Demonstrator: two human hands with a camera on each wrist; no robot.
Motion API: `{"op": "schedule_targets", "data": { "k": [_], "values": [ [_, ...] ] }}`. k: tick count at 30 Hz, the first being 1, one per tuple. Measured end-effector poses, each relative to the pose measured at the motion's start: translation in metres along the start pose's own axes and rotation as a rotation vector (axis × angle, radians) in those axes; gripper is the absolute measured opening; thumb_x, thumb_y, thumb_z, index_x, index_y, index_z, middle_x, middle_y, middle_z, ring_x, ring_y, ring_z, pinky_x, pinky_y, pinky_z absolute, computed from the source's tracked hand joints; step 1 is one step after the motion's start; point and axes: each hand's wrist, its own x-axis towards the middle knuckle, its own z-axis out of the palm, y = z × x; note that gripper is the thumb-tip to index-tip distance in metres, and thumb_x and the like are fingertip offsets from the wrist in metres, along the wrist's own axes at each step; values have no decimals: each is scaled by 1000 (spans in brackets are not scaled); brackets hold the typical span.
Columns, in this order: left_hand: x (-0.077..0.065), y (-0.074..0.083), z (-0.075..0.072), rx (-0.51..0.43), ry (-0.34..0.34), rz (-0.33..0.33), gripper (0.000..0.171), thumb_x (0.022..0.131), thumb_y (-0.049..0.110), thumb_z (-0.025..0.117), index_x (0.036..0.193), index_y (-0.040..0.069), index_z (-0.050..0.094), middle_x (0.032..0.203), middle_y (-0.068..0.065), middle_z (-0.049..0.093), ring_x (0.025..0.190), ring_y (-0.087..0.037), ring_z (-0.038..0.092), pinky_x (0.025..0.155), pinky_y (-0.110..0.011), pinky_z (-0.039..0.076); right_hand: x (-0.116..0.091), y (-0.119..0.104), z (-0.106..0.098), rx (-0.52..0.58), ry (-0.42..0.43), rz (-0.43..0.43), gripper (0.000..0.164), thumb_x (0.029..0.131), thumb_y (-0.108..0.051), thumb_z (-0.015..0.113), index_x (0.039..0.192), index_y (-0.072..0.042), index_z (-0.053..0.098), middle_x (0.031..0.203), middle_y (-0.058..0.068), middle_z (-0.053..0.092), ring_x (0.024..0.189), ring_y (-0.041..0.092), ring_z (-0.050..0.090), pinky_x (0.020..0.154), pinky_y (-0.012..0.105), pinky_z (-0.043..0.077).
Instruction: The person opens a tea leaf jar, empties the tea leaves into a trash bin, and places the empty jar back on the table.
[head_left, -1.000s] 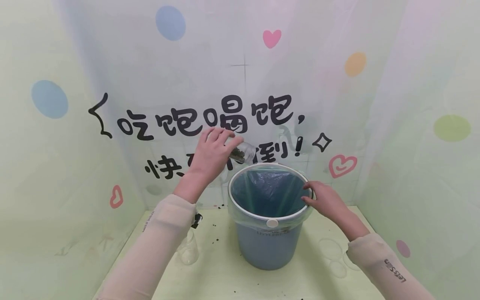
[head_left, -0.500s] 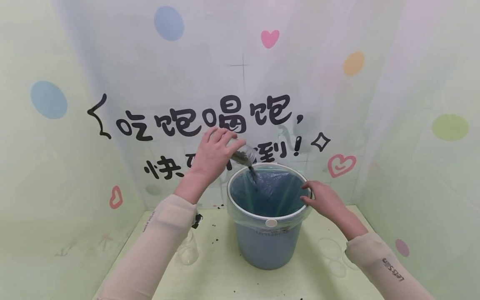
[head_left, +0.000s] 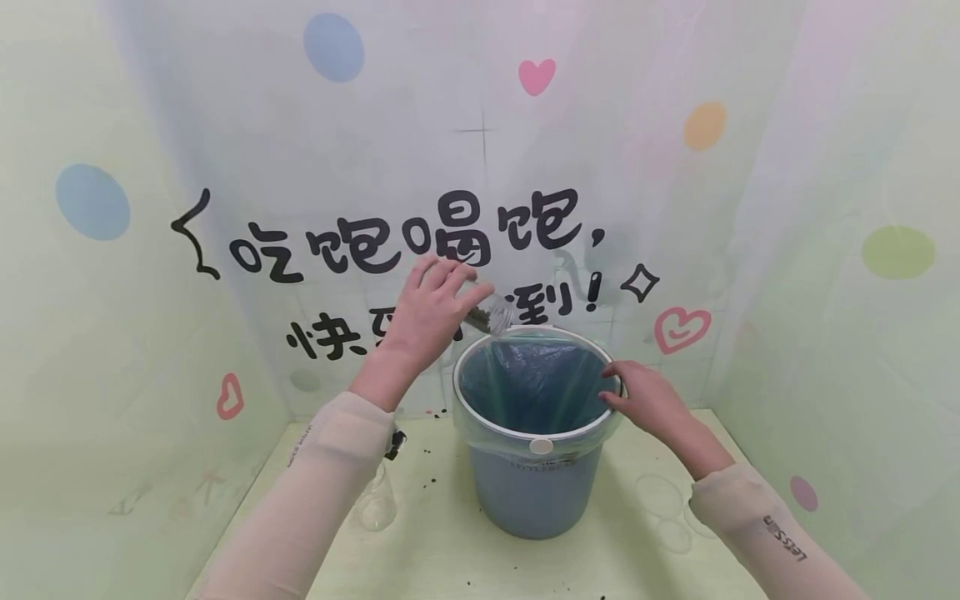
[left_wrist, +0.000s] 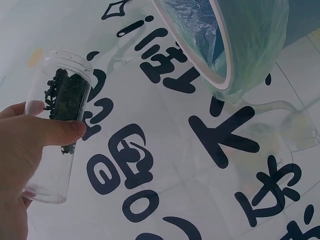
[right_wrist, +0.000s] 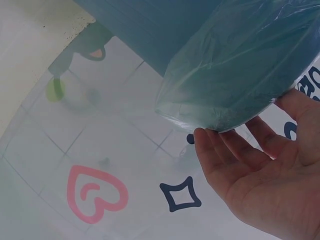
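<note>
My left hand [head_left: 429,307] grips a clear jar [left_wrist: 62,97] with the thumb along its side. Dark, dry leaf-like bits [left_wrist: 67,95] fill part of it. In the head view the jar tilts, its uncapped mouth near the far left part of the bin's white rim. The blue trash can [head_left: 534,496] stands upright, lined with a thin greenish plastic bag [head_left: 536,362] folded over the edge. On the right side of that rim, my right hand [head_left: 647,402] holds on with curled fingers. The right wrist view has its fingertips [right_wrist: 200,134] against the bag-covered edge.
An empty-looking clear glass vessel [head_left: 377,507] stands on the pale table [head_left: 420,558], left of the trash can. Several clear rings or lids [head_left: 660,496] lie to the right. Dark specks are scattered over the tabletop. A printed curtain [head_left: 480,83] hangs close behind.
Half a second ago a dark stream of bits fell from the jar into the trash can; now no stream shows. The left hand shifted slightly; the right hand keeps its hold on the rim.
</note>
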Motion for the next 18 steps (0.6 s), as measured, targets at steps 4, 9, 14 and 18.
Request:
{"op": "schedule_targets", "data": {
  "k": [4,9,14,18],
  "values": [
    [-1,6,0,7,-125,69,58,84,-2,71,129,33,59,130,0,59,129,-25,50,120,-52,30,0,1,0,3,6,-2,35,91,-16,70,120,3,63,124,25,64,117,42,60,100,56,50],
    [-4,9,1,-2,-120,22,55,87,-2,69,128,33,60,131,0,59,128,-24,50,119,-51,29,0,1,0,-4,15,-27,35,91,-16,70,119,4,63,123,25,64,116,42,60,100,56,50],
    [-6,8,5,-29,-51,0,54,88,-4,65,127,32,61,129,-1,60,125,-24,51,115,-48,34,0,0,-1,2,9,-13,36,92,-16,70,121,4,63,124,25,64,118,42,59,101,56,49],
    [-8,10,7,-43,-59,-23,55,90,-4,62,130,32,60,130,-1,61,126,-24,52,116,-47,35,1,0,-1,1,1,-11,36,92,-17,69,121,4,63,125,26,63,118,43,59,101,56,49]
  ]
}}
